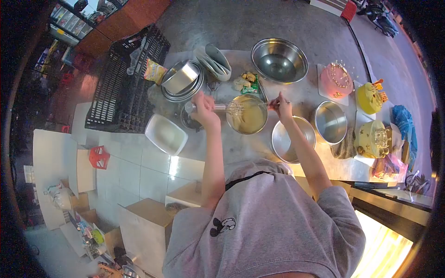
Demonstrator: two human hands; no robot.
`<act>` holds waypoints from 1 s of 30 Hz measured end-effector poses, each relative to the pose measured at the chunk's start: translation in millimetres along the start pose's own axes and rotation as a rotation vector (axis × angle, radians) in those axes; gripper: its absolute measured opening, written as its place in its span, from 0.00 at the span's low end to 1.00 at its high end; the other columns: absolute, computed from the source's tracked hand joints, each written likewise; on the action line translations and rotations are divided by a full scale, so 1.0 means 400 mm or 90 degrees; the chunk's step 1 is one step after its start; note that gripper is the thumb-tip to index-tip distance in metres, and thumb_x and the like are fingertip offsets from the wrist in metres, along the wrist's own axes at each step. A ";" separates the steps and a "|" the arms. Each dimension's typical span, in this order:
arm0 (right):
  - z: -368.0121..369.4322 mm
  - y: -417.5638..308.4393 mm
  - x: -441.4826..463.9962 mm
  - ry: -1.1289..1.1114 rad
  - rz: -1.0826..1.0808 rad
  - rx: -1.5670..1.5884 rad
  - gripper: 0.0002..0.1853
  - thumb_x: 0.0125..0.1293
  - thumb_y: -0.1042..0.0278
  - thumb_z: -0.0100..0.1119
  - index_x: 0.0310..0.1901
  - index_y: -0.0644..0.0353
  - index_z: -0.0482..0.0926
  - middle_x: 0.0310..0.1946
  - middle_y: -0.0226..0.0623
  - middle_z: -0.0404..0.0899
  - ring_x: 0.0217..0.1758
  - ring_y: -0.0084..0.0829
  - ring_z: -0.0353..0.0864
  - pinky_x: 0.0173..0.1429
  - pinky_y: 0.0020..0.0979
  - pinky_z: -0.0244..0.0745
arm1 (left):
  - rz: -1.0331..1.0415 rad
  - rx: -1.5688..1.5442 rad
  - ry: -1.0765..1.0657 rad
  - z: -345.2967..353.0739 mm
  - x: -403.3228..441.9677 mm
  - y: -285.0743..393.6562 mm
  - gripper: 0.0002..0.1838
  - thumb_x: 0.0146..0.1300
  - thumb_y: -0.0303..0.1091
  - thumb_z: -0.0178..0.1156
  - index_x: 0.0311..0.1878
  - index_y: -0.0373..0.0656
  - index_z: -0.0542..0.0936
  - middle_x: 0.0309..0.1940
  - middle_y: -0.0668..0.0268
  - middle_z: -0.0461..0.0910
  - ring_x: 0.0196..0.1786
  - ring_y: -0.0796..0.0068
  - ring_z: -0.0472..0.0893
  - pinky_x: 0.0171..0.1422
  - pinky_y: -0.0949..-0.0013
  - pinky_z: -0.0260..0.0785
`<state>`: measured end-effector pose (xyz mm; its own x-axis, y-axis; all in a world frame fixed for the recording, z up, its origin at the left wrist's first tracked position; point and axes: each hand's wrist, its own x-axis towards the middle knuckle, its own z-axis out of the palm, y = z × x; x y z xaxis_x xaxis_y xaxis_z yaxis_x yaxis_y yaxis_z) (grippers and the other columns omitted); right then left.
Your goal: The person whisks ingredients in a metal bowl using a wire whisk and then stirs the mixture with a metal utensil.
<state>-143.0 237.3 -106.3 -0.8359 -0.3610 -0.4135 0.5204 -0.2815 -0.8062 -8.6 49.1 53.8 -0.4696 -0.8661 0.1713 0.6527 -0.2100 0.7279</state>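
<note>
My left hand [204,109] is closed around the metal handle of a whisk [235,110]. The whisk lies nearly level over the left part of a round metal bowl [254,121], its wires coated with pale batter. Smooth yellow batter [252,111] fills the lower part of this bowl. At the bowl's right rim, my right hand [281,107] is closed on a thin handle [270,105]; whether it belongs to the bowl or to a separate tool cannot be made out. Below my right forearm stands a deep metal pot [283,144].
Behind are a wide steel bowl [279,60], a green packet [250,87] and stacked metal pans [181,78]. A white tub [166,135] and black crate [121,85] are left. Another pot [331,122], a pink cake [337,79] and yellow cakes [369,98] stand right.
</note>
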 end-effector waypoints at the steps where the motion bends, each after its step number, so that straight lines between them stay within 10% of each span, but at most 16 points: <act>1: 0.002 -0.010 -0.008 -0.010 -0.037 -0.048 0.24 0.61 0.52 0.41 0.15 0.64 0.66 0.15 0.46 0.72 0.14 0.35 0.73 0.20 0.31 0.72 | -0.022 -0.015 0.009 -0.002 -0.003 0.001 0.18 0.51 0.31 0.53 0.12 0.47 0.57 0.08 0.73 0.57 0.13 0.82 0.57 0.21 0.79 0.50; 13: 0.034 -0.034 -0.039 -0.127 0.012 -0.180 0.26 0.61 0.51 0.41 0.11 0.61 0.65 0.13 0.45 0.72 0.10 0.32 0.70 0.14 0.27 0.65 | -0.002 -0.012 -0.030 0.006 -0.005 -0.011 0.17 0.52 0.30 0.52 0.14 0.48 0.57 0.09 0.72 0.57 0.13 0.83 0.56 0.20 0.78 0.49; 15: 0.036 -0.033 -0.031 -0.021 -0.189 0.002 0.27 0.61 0.50 0.40 0.10 0.62 0.65 0.11 0.45 0.71 0.08 0.31 0.68 0.13 0.27 0.64 | -0.007 -0.017 -0.023 0.009 -0.006 -0.008 0.17 0.52 0.30 0.52 0.13 0.48 0.57 0.09 0.72 0.56 0.13 0.83 0.55 0.20 0.78 0.49; 21: 0.041 -0.071 -0.064 -0.036 -0.097 -0.279 0.28 0.61 0.49 0.39 0.10 0.63 0.65 0.11 0.43 0.71 0.08 0.29 0.67 0.12 0.25 0.63 | -0.003 -0.010 -0.024 0.011 -0.012 0.003 0.19 0.52 0.30 0.52 0.12 0.48 0.56 0.07 0.72 0.56 0.12 0.83 0.55 0.20 0.77 0.49; 30: 0.092 -0.096 -0.127 0.116 -0.314 -0.127 0.28 0.62 0.50 0.38 0.10 0.62 0.65 0.11 0.43 0.70 0.10 0.26 0.68 0.18 0.23 0.64 | 0.031 0.004 0.025 -0.027 0.013 0.000 0.19 0.53 0.29 0.51 0.12 0.48 0.56 0.07 0.73 0.55 0.11 0.85 0.54 0.17 0.79 0.45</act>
<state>-114.1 233.7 -38.7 -0.9977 -0.0647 -0.0201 0.0326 -0.1977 -0.9797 -4.6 39.7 47.3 -0.4135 -0.8923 0.1810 0.6708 -0.1641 0.7233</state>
